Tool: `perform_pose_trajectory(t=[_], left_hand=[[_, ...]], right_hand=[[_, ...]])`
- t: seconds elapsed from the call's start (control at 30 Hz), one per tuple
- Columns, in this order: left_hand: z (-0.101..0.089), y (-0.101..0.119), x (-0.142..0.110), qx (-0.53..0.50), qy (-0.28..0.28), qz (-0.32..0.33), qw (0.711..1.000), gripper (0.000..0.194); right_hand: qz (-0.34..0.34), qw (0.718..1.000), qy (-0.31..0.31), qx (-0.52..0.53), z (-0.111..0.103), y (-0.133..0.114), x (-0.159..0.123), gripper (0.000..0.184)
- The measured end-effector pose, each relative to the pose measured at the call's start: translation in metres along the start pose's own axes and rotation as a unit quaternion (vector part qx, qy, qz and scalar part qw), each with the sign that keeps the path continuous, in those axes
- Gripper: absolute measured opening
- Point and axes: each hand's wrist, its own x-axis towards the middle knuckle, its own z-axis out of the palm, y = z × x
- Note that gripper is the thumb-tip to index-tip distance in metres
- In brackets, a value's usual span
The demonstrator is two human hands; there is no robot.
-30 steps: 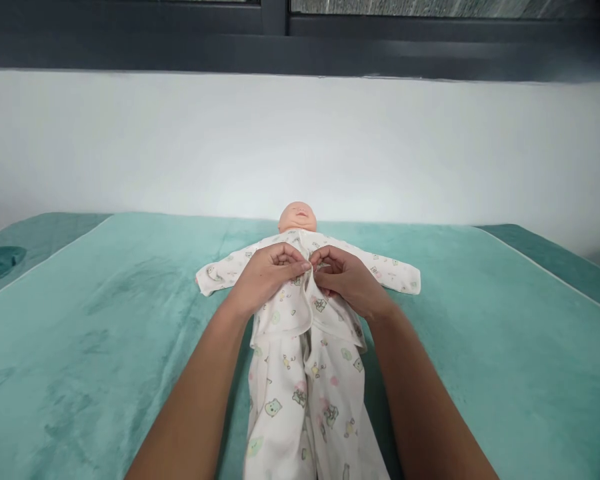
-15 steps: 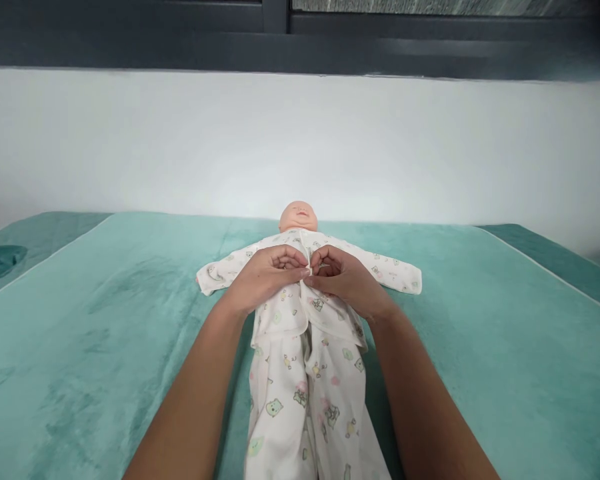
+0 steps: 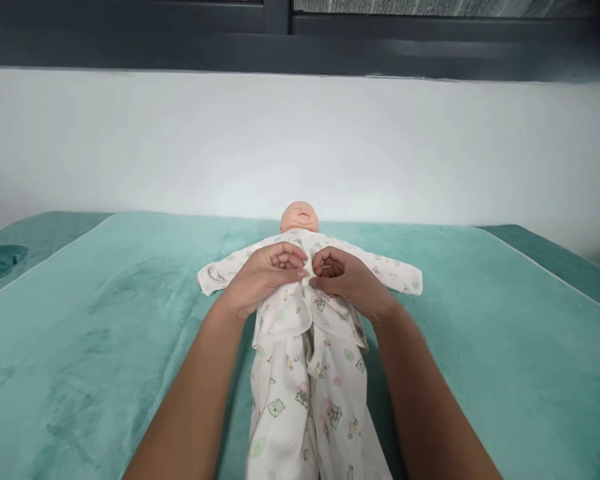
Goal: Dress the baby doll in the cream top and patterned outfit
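A baby doll, its head (image 3: 299,217) toward the wall, lies on its back in a white shirt (image 3: 284,317) with small printed animals. Matching trousers (image 3: 280,400) cover its legs and run out of view at the bottom. My left hand (image 3: 267,277) has curled fingers and thumb on the shirt's front edge at the chest. Opposite it, my right hand (image 3: 347,280) pinches the other side of the front opening. A small gap separates the fingertips, with a pale spot like a fastener between them. Below the hands the shirt front parts slightly at its hem.
Under the doll lies a teal plush cover (image 3: 120,320) with pale seams on both sides. A white wall (image 3: 300,140) rises behind it, below a dark window frame (image 3: 180,37). Some darker teal fabric (image 3: 0,261) sits at the far left.
Half a second ago the fingertips met at the shirt's centre line; now they are slightly apart, with the pale spot showing between. The doll lies as before.
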Motion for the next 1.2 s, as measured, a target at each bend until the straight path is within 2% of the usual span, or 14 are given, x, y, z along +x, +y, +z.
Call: perform_pose_trajectory(t=[0.17, 0.53, 0.77, 0.97, 1.1, 1.2], left_hand=[[0.005, 0.004, -0.001, 0.063, 0.000, -0.002, 0.998, 0.023], [0.004, 0.007, -0.003, 0.024, -0.014, -0.008, 1.000, 0.017], [0.003, 0.003, -0.001, 0.009, 0.001, -0.009, 1.000, 0.016], [0.000, 0.008, -0.004, 0.076, -0.028, -0.012, 0.997, 0.016], [0.000, 0.015, -0.008, 0.128, -0.037, -0.011, 0.991, 0.015], [0.000, 0.019, -0.010, 0.175, -0.033, -0.013, 0.984, 0.029]], right_hand=[[-0.015, 1.000, -0.008, 0.024, -0.001, 0.002, 0.001, 0.020], [-0.011, 1.000, -0.020, 0.016, -0.002, 0.002, 0.002, 0.018], [-0.010, 1.000, -0.018, 0.008, -0.001, 0.000, 0.001, 0.015], [-0.025, 0.998, -0.044, 0.041, -0.004, 0.000, -0.002, 0.018], [-0.046, 0.997, -0.020, 0.067, -0.005, 0.002, -0.001, 0.015], [-0.055, 0.996, 0.013, 0.072, -0.004, 0.003, -0.001, 0.017]])
